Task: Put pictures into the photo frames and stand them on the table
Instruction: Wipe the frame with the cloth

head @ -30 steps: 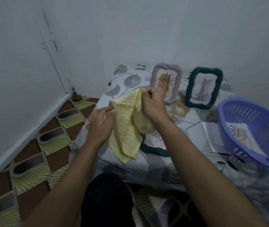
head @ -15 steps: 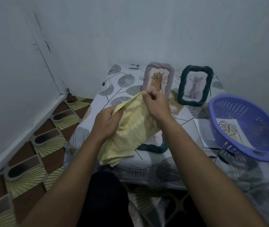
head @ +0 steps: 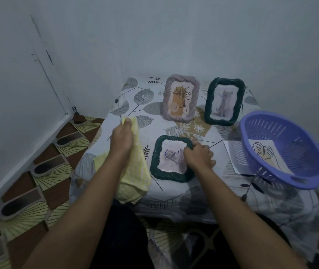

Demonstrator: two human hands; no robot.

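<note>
A dark green frame (head: 171, 176) with a picture in it lies flat on the low table (head: 174, 193). My right hand (head: 198, 155) grips its upper right rim. My left hand (head: 121, 138) holds a yellow cloth (head: 133, 177) that drapes down over the table's left front. Two frames stand upright at the back: a mauve frame (head: 181, 97) with a plant drawing and a second dark green frame (head: 224, 100) with a cat picture.
A purple plastic basket (head: 284, 150) sits tilted at the table's right, over a loose leaf drawing (head: 263, 154) on paper. Walls close in behind and on the left. Patterned floor tiles (head: 44, 167) lie left of the table.
My right hand let go of the yellow cloth and came down onto the flat green frame's rim. My left hand keeps the cloth and has lowered it to the left.
</note>
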